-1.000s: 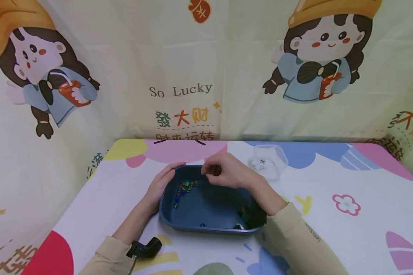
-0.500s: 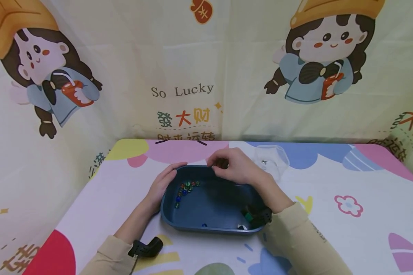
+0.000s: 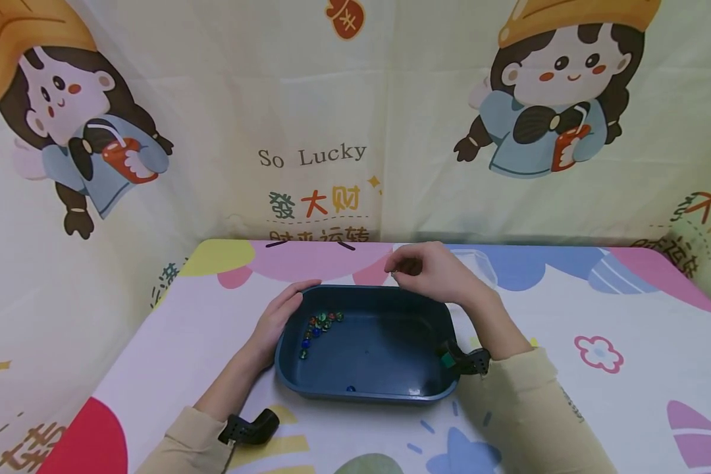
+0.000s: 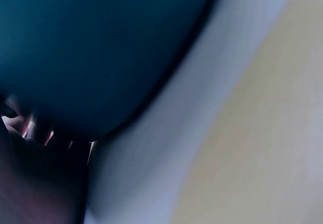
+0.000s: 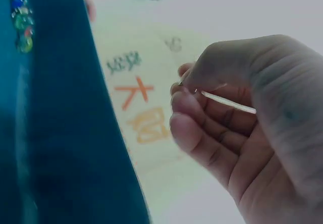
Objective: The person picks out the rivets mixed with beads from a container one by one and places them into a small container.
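Observation:
A dark blue tray with rounded corners stands on the table. Along its left side lie several coloured glass marbles. A lone blue marble sits by the near wall. My left hand rests against the tray's left end, fingers straight along the outside. In the left wrist view the tray's wall fills the upper left. Beyond the tray's far right rim, my right hand pinches a small shiny thing between thumb and forefinger. Its kind is too small to tell.
A clear plastic box stands behind my right hand, which hides most of it. Black wrist cameras sit on both wrists; the right one overlaps the tray's right end. A printed cloth hangs behind the table.
My right hand has moved right and away, from over the tray's far rim to in front of the clear box, fingertips still pinched. Left hand, tray and marbles stay put.

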A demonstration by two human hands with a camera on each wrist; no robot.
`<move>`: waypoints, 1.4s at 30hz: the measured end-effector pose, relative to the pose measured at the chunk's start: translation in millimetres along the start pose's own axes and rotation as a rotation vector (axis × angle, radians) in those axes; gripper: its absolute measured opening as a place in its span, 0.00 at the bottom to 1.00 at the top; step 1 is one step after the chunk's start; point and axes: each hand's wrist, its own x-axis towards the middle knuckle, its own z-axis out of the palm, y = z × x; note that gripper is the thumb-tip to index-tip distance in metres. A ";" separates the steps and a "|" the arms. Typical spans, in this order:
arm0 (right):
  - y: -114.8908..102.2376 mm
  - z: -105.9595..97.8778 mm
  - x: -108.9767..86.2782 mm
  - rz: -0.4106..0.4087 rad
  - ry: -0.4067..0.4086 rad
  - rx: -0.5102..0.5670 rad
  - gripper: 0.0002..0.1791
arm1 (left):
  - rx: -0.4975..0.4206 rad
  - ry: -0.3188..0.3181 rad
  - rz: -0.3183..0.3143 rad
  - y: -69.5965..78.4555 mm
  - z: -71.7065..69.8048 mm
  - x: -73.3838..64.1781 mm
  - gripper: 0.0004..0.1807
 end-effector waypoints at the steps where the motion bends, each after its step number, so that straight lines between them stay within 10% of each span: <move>1: 0.9 -2.8 -1.5 0.005 0.015 -0.003 0.07 | 0.000 -0.001 0.002 0.1 0.0 -0.1 0.26; 14: 19.1 -28.6 -16.7 0.112 0.144 -0.006 0.07 | 0.008 0.003 -0.008 1.7 0.4 -0.8 0.26; 42: 49.1 -54.3 -37.2 0.301 0.130 -0.149 0.09 | 0.002 0.005 -0.002 1.8 0.8 -1.2 0.26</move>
